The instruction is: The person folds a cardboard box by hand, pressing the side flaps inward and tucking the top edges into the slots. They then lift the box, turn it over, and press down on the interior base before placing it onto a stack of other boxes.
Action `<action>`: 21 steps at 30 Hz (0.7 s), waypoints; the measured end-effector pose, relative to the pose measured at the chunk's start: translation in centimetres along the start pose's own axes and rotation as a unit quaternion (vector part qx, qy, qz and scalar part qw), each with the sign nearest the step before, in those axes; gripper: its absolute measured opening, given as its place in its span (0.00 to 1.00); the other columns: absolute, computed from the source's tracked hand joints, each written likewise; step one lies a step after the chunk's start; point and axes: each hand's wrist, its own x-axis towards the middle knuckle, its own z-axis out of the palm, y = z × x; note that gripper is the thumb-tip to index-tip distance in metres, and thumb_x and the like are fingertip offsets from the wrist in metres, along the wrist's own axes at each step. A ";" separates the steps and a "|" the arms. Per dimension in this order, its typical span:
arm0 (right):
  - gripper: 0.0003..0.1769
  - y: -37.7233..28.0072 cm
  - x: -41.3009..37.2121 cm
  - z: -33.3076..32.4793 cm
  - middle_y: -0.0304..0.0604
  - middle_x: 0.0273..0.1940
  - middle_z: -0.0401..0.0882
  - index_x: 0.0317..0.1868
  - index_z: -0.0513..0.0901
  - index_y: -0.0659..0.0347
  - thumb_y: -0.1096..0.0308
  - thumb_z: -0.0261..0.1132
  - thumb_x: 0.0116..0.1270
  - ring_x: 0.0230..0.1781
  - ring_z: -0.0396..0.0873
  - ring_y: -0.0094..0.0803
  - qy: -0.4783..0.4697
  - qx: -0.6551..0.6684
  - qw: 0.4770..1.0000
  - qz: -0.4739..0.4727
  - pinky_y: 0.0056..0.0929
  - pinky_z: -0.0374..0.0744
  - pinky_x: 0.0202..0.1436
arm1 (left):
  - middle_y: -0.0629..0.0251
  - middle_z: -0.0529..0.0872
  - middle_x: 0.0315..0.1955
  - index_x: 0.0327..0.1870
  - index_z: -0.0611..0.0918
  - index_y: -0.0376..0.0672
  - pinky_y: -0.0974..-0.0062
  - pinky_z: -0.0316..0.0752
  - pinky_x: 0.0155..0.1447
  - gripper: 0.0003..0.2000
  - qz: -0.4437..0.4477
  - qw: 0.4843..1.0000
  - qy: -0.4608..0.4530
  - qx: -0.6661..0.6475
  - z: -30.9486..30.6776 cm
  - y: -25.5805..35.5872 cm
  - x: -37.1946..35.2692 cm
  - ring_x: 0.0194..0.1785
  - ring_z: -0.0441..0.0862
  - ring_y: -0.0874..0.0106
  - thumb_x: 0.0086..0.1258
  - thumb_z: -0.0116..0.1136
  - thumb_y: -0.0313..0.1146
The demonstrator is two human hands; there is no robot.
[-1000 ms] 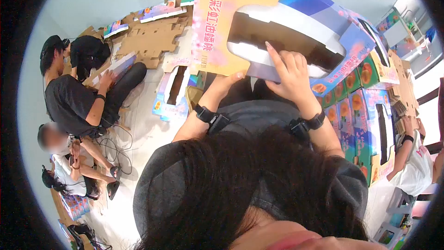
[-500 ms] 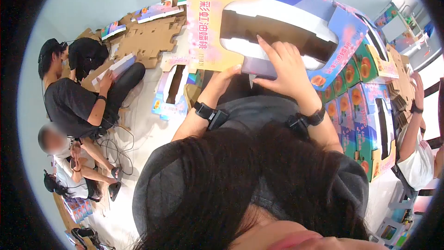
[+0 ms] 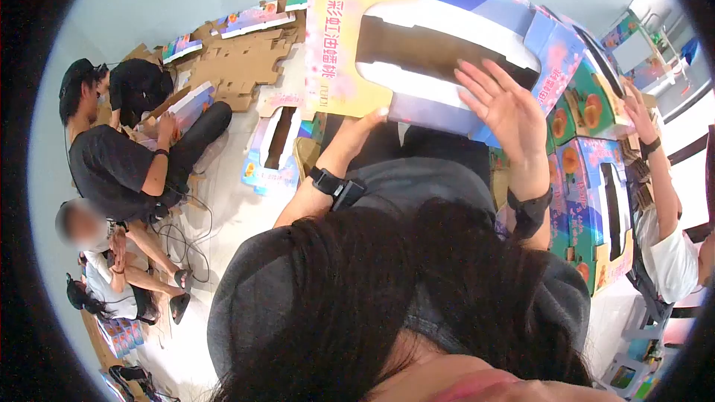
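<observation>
A printed cardboard fruit box [image 3: 350, 93], yellow at the left and blue to purple at the right, with peach pictures and a wide cut-out opening, is tilted up in front of me. My left hand [image 3: 356, 132] grips its lower left corner, the thumb on the edge and the other fingers hidden behind the panel. My right hand [image 3: 514, 112] is open, its palm turned partly toward me and fingers stretched out. It overlaps the lower right side of the box in this view.
Stacked fruit boxes [image 3: 585, 156] stand at my right, where another person's arm [image 3: 663, 164] reaches to them. An assembled box [image 3: 261, 149] rests on the floor at left, near flat brown cardboard [image 3: 238, 63]. A seated person in black [image 3: 112, 164] handles a box; cables [image 3: 190, 234] trail nearby.
My right hand has moved right and turned its palm outward, away from the box's lower edge. My left hand keeps its grip. The person at right has raised an arm onto the stack.
</observation>
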 end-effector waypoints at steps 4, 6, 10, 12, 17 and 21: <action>0.36 -1.5 0.2 0.6 0.68 0.75 0.60 0.69 0.68 0.74 0.49 0.56 0.74 0.80 0.52 0.59 -0.027 0.148 0.989 0.016 0.59 0.54 0.81 | 0.65 0.84 0.54 0.62 0.80 0.39 0.69 0.74 0.63 0.25 0.060 0.987 -0.022 0.148 1.1 1.9 -1.0 0.58 0.79 0.70 0.65 0.73 0.38; 0.45 -2.8 0.3 1.2 0.67 0.74 0.59 0.69 0.65 0.78 0.41 0.58 0.71 0.81 0.48 0.58 -0.026 0.219 0.975 0.029 0.61 0.46 0.83 | 0.63 0.85 0.53 0.61 0.81 0.39 0.68 0.74 0.64 0.25 0.087 0.973 -0.025 0.213 2.0 3.1 -1.0 0.58 0.80 0.70 0.65 0.73 0.38; 0.60 -6.1 1.5 2.2 0.66 0.76 0.55 0.74 0.51 0.83 0.32 0.59 0.68 0.82 0.45 0.55 -0.008 0.201 0.979 0.043 0.64 0.44 0.82 | 0.63 0.85 0.54 0.60 0.81 0.42 0.66 0.72 0.68 0.24 0.133 0.945 -0.025 0.299 3.0 5.0 -0.7 0.58 0.81 0.68 0.66 0.73 0.42; 0.58 -6.3 2.1 2.0 0.64 0.75 0.59 0.74 0.55 0.80 0.30 0.57 0.68 0.80 0.53 0.56 -0.033 0.184 0.982 0.038 0.62 0.50 0.81 | 0.60 0.85 0.55 0.60 0.81 0.42 0.63 0.72 0.68 0.24 0.178 0.893 -0.077 0.407 3.5 6.5 -0.2 0.60 0.81 0.63 0.70 0.68 0.47; 0.48 -4.4 4.6 4.1 0.54 0.69 0.74 0.71 0.70 0.67 0.29 0.51 0.72 0.67 0.73 0.48 0.185 0.001 0.981 -0.062 0.50 0.65 0.76 | 0.57 0.81 0.60 0.64 0.78 0.40 0.65 0.70 0.71 0.25 0.245 0.875 -0.087 0.408 1.5 9.0 1.7 0.65 0.77 0.62 0.71 0.65 0.44; 0.41 -2.1 4.0 -0.9 0.52 0.65 0.77 0.70 0.72 0.65 0.35 0.52 0.76 0.63 0.77 0.43 0.140 -0.022 0.989 -0.031 0.43 0.73 0.70 | 0.55 0.78 0.64 0.68 0.75 0.39 0.66 0.68 0.73 0.26 0.256 0.908 -0.019 0.332 -0.4 8.0 3.0 0.68 0.74 0.60 0.72 0.63 0.41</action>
